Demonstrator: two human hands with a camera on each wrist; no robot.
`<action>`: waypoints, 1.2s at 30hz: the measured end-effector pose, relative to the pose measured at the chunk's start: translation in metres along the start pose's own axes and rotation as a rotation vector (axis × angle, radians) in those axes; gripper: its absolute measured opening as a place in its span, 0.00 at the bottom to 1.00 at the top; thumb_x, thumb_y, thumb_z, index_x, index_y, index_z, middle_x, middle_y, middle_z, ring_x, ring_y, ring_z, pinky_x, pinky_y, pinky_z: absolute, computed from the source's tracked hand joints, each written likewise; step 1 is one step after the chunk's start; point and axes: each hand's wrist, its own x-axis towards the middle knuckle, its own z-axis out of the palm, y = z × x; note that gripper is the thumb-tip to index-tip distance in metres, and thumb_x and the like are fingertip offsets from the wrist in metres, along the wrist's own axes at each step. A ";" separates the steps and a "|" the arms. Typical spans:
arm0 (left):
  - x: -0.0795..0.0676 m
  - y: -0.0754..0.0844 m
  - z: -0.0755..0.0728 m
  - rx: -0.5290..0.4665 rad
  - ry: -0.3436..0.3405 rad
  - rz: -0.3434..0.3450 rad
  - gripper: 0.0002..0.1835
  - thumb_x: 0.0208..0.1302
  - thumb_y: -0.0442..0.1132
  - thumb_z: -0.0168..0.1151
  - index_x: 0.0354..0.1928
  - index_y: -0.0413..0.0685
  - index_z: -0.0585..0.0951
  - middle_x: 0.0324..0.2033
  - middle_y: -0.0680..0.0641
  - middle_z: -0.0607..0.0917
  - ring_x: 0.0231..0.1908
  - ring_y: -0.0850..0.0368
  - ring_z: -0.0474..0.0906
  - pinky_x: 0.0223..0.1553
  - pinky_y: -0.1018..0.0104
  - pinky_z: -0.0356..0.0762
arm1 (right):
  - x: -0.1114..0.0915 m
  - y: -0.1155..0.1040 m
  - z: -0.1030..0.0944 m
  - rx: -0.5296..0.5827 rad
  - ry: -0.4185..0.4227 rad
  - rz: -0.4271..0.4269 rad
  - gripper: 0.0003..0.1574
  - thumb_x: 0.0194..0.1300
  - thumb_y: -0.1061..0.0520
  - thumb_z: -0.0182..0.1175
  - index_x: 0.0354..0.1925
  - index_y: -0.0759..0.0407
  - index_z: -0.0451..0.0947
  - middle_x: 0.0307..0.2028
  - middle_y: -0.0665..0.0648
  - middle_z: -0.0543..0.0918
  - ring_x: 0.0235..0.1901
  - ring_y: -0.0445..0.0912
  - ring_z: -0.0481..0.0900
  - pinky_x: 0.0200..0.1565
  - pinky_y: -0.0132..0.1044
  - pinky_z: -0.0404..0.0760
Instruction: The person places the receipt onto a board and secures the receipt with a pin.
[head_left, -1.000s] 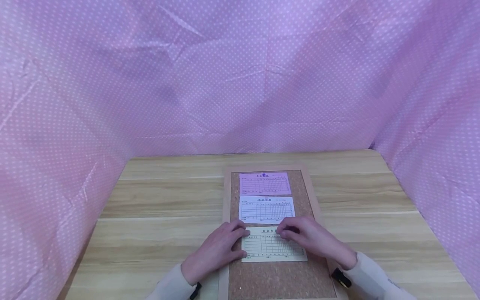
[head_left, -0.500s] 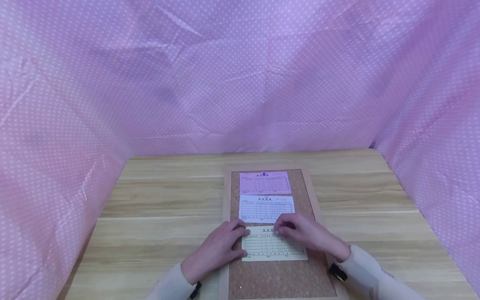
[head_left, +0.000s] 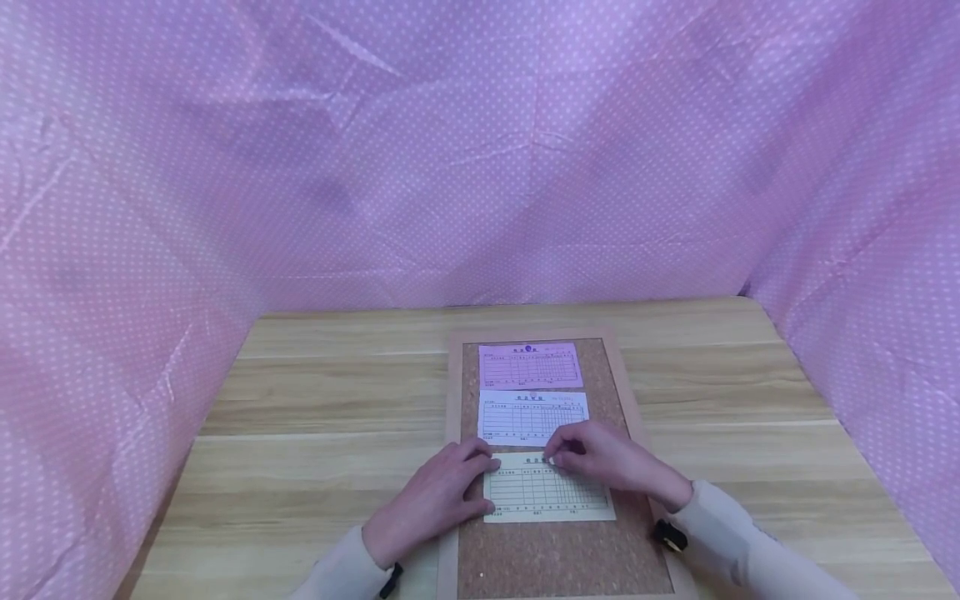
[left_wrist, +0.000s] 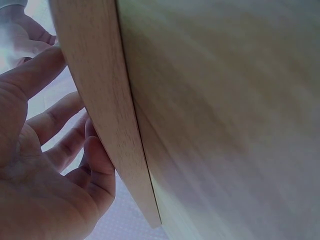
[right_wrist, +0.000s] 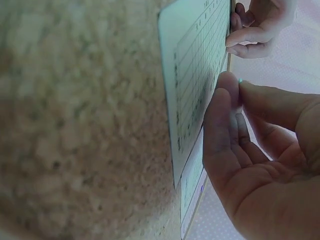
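A pale yellow printed slip (head_left: pixel 525 496) lies on a wood-framed cork board (head_left: pixel 555 558). My left hand (head_left: pixel 435 504) rests at the slip's left side, with fingertips and thumb touching its edge. Near the slip's top middle, my right hand (head_left: pixel 603 457) pinches a small pale pushpin (right_wrist: pixel 240 80) between thumb and index finger, mostly covered by them. In the left wrist view, the left hand's fingers (left_wrist: pixel 55 117) lie relaxed over the board's frame (left_wrist: pixel 100 85). Whether the pin's tip touches the paper is hidden.
Above the yellow slip lie a white slip (head_left: pixel 525 421) and a pink slip (head_left: pixel 525 372), the pink one with a purple pushpin (head_left: pixel 528 348) at its top. The board lies on a wooden table (head_left: pixel 322 400). A pink dotted cloth (head_left: pixel 480 167) surrounds the table.
My right hand has shifted slightly left and away from me along the yellow slip's top edge, keeping its pinch. The left hand has stayed in place.
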 end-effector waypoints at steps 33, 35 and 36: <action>-0.001 -0.001 0.002 -0.002 0.016 0.012 0.27 0.57 0.50 0.79 0.58 0.48 0.86 0.55 0.53 0.79 0.43 0.62 0.71 0.38 0.72 0.69 | 0.017 -0.005 0.006 0.124 -0.032 0.154 0.05 0.68 0.64 0.64 0.36 0.56 0.85 0.24 0.48 0.82 0.26 0.42 0.78 0.29 0.31 0.74; -0.001 -0.001 0.002 -0.002 0.015 0.012 0.28 0.57 0.50 0.79 0.58 0.48 0.86 0.55 0.53 0.79 0.43 0.62 0.71 0.38 0.72 0.69 | 0.018 -0.006 0.005 0.105 -0.032 0.163 0.05 0.67 0.63 0.65 0.35 0.54 0.86 0.24 0.47 0.82 0.26 0.41 0.77 0.29 0.31 0.73; -0.001 -0.001 0.002 -0.004 0.014 0.011 0.28 0.57 0.50 0.79 0.58 0.48 0.86 0.55 0.53 0.79 0.43 0.62 0.71 0.38 0.72 0.69 | 0.018 -0.006 0.005 0.094 -0.032 0.167 0.05 0.67 0.63 0.65 0.35 0.54 0.86 0.24 0.47 0.82 0.26 0.41 0.77 0.29 0.31 0.72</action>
